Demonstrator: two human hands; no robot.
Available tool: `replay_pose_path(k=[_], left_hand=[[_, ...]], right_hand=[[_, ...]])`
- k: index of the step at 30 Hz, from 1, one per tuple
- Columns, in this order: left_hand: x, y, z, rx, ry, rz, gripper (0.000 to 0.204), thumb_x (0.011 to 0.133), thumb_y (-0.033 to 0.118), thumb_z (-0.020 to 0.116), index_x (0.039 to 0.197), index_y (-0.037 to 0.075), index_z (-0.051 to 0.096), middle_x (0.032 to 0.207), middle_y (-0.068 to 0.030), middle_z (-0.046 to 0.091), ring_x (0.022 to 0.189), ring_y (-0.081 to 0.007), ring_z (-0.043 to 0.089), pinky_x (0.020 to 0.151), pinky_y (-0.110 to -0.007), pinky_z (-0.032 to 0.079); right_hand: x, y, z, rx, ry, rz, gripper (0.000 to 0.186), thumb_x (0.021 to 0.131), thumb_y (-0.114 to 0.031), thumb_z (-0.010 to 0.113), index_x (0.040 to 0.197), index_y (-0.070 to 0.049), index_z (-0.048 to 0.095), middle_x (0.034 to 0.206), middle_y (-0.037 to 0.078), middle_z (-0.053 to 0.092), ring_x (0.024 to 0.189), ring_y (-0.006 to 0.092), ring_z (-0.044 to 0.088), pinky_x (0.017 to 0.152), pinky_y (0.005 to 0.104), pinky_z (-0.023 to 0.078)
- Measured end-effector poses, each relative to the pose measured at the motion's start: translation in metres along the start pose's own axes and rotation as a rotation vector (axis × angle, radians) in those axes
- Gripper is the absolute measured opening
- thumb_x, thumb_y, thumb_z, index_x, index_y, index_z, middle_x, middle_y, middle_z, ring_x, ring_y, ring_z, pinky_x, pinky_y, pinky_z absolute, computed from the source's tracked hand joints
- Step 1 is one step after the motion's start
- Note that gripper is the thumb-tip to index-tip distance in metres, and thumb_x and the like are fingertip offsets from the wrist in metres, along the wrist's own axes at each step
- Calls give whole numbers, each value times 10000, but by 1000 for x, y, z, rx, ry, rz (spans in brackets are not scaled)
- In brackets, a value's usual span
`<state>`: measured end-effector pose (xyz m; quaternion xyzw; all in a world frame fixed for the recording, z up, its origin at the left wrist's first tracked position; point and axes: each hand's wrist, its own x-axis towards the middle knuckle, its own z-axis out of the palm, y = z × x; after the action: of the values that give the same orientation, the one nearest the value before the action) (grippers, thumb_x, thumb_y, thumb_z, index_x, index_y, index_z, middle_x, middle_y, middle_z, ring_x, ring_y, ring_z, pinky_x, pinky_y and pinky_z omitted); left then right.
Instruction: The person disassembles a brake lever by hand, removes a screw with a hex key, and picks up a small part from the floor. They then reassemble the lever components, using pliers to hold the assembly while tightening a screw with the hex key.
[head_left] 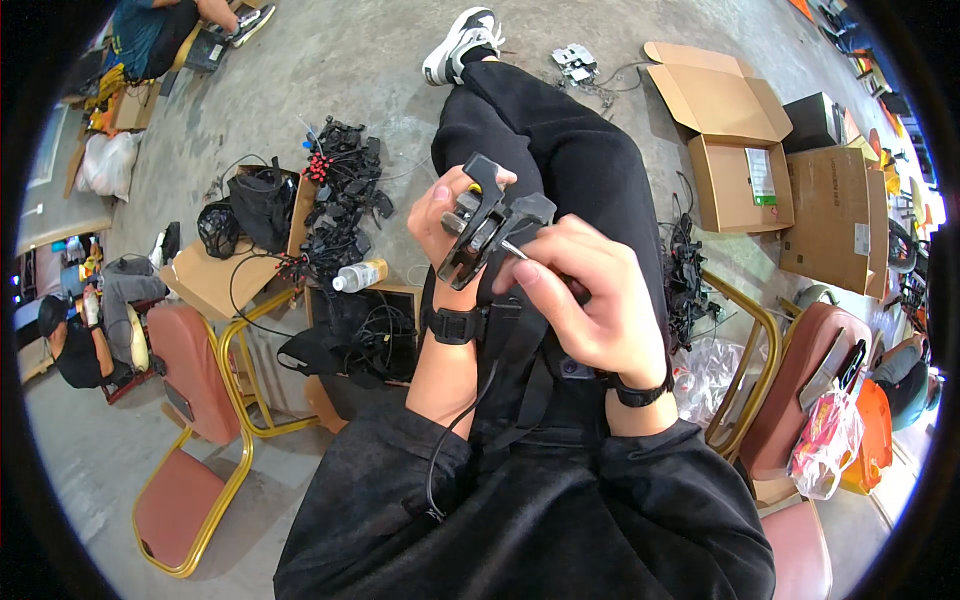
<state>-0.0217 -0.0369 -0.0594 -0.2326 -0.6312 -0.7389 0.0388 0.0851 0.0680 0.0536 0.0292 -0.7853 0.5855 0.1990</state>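
Above my lap, my left hand (435, 218) is closed round a black plastic device with metal parts (490, 222), whose exact kind I cannot make out. It sits tilted, with one black lobe pointing up and another to the right. My right hand (598, 295) is closed beside it, thumb and forefinger pinching a thin metal rod (514, 249). The rod's tip reaches the device's right side; its other end is hidden in the fingers. Both wrists wear black bands, and a dark cable (462, 415) runs up from my left sleeve.
A heap of black devices and cables (345, 190) lies left of my legs, beside a clear bottle (360, 275). Open cardboard boxes (742, 185) stand at the far right. Chairs (195, 375) flank me on both sides. A silvery device (575, 65) lies beyond my foot. Other people sit farther off.
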Motion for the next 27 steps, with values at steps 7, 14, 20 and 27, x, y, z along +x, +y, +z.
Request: replay_pose_path(k=[7, 14, 20, 27], left_hand=[[7, 23, -11, -28, 59, 10, 560, 900, 316, 266, 793, -91, 636, 865, -179, 658, 752, -227, 609, 664, -290, 467], [15, 28, -24, 213, 205, 352, 518, 884, 270, 283, 781, -90, 641, 838, -199, 660, 813, -297, 633, 773, -387, 499], [10, 29, -20, 223, 227, 312, 512, 902, 254, 258, 816, -92, 625, 861, -216, 652, 823, -303, 624, 801, -391, 487], [2, 20, -18, -312, -73, -141, 722, 895, 536, 174, 891, -62, 579, 907, -228, 625, 859, -280, 599, 825, -391, 457]], right_hand=[[-3, 2, 5, 1268, -258, 707, 351, 960, -224, 441, 669, -34, 493, 518, -57, 306, 464, 74, 258, 494, 245, 251], [6, 1, -1, 1656, -373, 980, 405, 994, -251, 373, 633, -77, 431, 479, -85, 232, 390, 54, 192, 422, 242, 211], [-1, -11, 1, 1407, -248, 913, 405, 985, -252, 406, 727, 20, 561, 477, -77, 261, 386, 54, 223, 415, 226, 199], [-2, -8, 11, -70, 32, -53, 82, 799, -57, 646, 858, -12, 612, 685, 92, 532, 599, 238, 499, 575, 318, 393]])
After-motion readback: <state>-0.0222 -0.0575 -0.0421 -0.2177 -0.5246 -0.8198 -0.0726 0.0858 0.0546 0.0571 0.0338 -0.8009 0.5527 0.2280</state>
